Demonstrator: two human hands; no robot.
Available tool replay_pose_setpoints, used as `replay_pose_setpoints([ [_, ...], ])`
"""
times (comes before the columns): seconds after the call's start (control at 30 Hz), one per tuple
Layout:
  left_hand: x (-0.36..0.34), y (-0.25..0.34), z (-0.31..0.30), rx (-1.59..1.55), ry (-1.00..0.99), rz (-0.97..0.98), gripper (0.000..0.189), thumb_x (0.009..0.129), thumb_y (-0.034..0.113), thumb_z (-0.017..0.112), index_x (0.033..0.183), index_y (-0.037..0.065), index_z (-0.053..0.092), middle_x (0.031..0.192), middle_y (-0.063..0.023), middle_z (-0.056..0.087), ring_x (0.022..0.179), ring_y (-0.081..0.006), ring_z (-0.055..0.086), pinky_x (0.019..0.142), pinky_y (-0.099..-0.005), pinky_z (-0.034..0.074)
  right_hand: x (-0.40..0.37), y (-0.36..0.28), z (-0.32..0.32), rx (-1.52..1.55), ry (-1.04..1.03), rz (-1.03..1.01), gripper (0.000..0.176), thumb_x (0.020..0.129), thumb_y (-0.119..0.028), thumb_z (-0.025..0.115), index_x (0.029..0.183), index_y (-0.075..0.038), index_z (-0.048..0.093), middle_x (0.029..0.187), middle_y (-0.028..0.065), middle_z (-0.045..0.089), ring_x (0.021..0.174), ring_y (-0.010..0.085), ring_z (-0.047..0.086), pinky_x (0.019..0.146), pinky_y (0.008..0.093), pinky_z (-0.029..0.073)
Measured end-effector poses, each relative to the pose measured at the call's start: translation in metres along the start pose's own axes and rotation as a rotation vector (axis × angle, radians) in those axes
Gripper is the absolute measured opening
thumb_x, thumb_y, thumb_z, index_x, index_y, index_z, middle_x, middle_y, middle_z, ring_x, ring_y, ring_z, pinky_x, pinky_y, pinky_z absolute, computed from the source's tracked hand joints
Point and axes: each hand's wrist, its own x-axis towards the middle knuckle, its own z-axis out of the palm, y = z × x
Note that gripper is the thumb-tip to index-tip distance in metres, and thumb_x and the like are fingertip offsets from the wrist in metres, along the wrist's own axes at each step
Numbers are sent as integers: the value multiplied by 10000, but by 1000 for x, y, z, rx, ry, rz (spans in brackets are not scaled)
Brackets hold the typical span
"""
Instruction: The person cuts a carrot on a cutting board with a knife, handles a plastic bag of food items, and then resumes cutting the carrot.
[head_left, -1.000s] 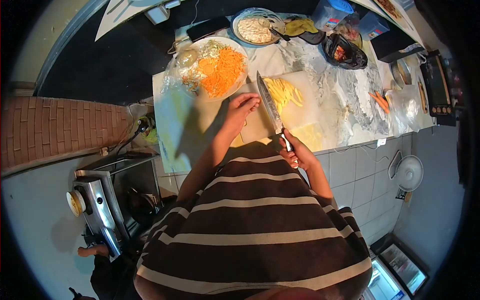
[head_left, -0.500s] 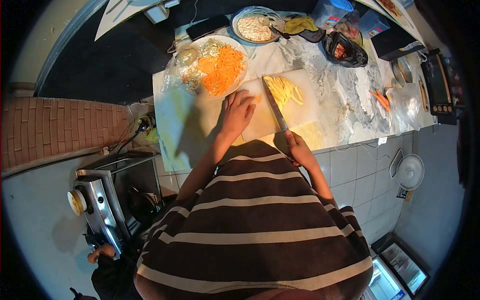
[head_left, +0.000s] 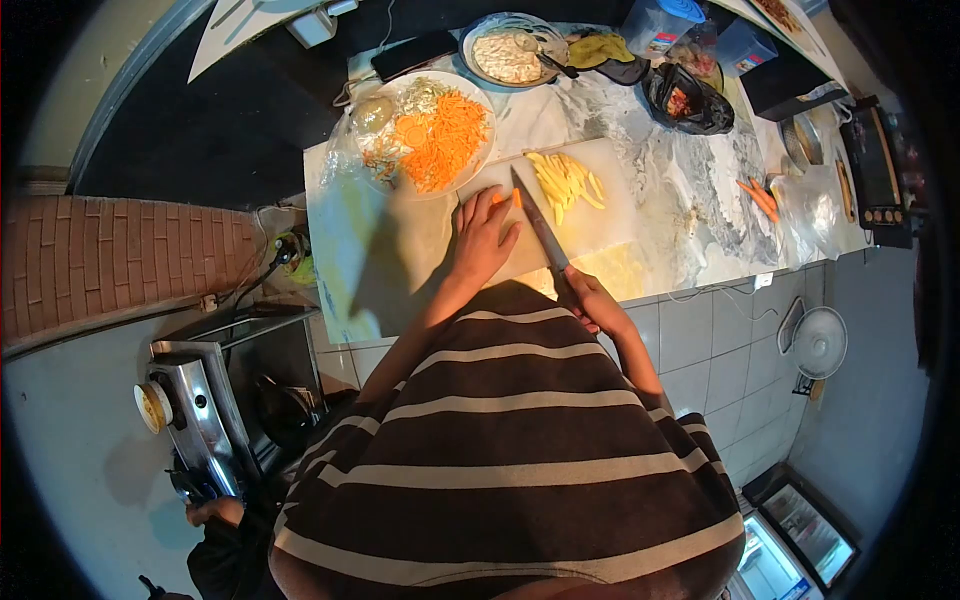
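Right hand (head_left: 592, 298) is wrapped tight around the handle of a big knife (head_left: 540, 225), low at the near edge of the counter, with the blade running away from the body and its tip up by the left fingertips. Left hand (head_left: 482, 236) lies flat and open-fingered on the white cutting board (head_left: 610, 225), fingertips touching a small orange carrot piece (head_left: 516, 197) just beside the blade. Looks to me like it's pinned there so it doesn't roll.

A pile of yellow strips (head_left: 568, 182) sits on the other side of the knife, pushed to the far part of the board, probably to keep the working spot free. The plate (head_left: 478, 95) of shredded carrot and greens is right next to the board's far-left corner, easy reach.

The counter (head_left: 690, 190) is marbled, with a bowl (head_left: 510, 55), a black bag (head_left: 690, 100) and a few whole carrots (head_left: 762, 200) further off. There's a brick wall (head_left: 120, 255) and a stove (head_left: 190, 420) to the left, and a small fan (head_left: 818, 345) on the tiled front. Another person's hand (head_left: 215, 510) is down by the stove.
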Motion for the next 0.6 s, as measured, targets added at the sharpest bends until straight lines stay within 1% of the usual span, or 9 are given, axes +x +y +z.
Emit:
replay_pose_setpoints([
  [0.07, 0, 4, -2, 27, 12, -2, 456, 874, 265, 660, 1274, 56, 593, 1367, -92, 470, 1273, -294, 414, 1064, -436, 309, -2, 0, 1, -19, -43, 8, 455, 1021, -534, 359, 956, -108, 503, 586, -16, 411, 383, 58, 303, 320, 219, 236],
  [0.23, 0, 6, -3, 0, 12, -16, 474, 872, 255, 664, 1288, 45, 576, 1359, -95, 478, 1265, -298, 427, 1063, -436, 317, 3, 2, -2, 19, -67, 7, 436, 1022, -532, 361, 900, -130, 477, 584, -23, 409, 394, 56, 304, 327, 217, 235],
  [0.3, 1, 7, -4, -28, 15, -25, 479, 870, 246, 668, 1292, 42, 572, 1353, -97, 485, 1259, -301, 435, 1060, -436, 323, 0, -6, -1, 26, -72, 4, 433, 1023, -529, 360, 879, -135, 467, 582, -25, 407, 398, 54, 301, 329, 214, 234],
  [0.37, 6, 5, -7, -121, 69, -29, 484, 850, 210, 678, 1285, 28, 570, 1342, -98, 493, 1239, -304, 442, 1046, -435, 318, -4, -23, 0, 114, -168, 60, 433, 1027, -516, 357, 856, -130, 455, 570, -27, 399, 400, 51, 295, 330, 209, 228],
  [0.4, 11, 5, -13, -115, 73, -30, 484, 850, 210, 678, 1285, 28, 570, 1342, -98, 493, 1239, -304, 442, 1046, -435, 318, -4, -31, 2, 112, -174, 56, 433, 1027, -516, 357, 856, -130, 455, 570, -27, 399, 400, 51, 295, 330, 209, 228],
  [0.47, 23, 2, -30, -39, 187, 60, 487, 852, 201, 675, 1288, 16, 562, 1328, -106, 506, 1229, -311, 452, 1037, -444, 329, -4, -48, 9, 46, -120, -32, 441, 1028, -513, 352, 842, -124, 443, 557, -27, 387, 392, 50, 278, 326, 209, 219],
  [0.53, 35, 2, -49, -35, 202, 51, 485, 856, 195, 668, 1287, 3, 558, 1325, -112, 509, 1236, -320, 449, 1044, -449, 327, -2, -71, 15, 27, -131, -41, 443, 1028, -511, 356, 840, -118, 439, 554, -24, 391, 383, 55, 294, 321, 215, 220],
  [0.6, 48, -5, -61, -36, 257, 34, 477, 855, 189, 662, 1279, -3, 558, 1332, -118, 504, 1238, -332, 451, 1052, -455, 327, 11, -82, 19, -27, -122, -217, 444, 1025, -518, 369, 841, -122, 445, 577, -28, 381, 356, 38, 242, 304, 208, 178],
])
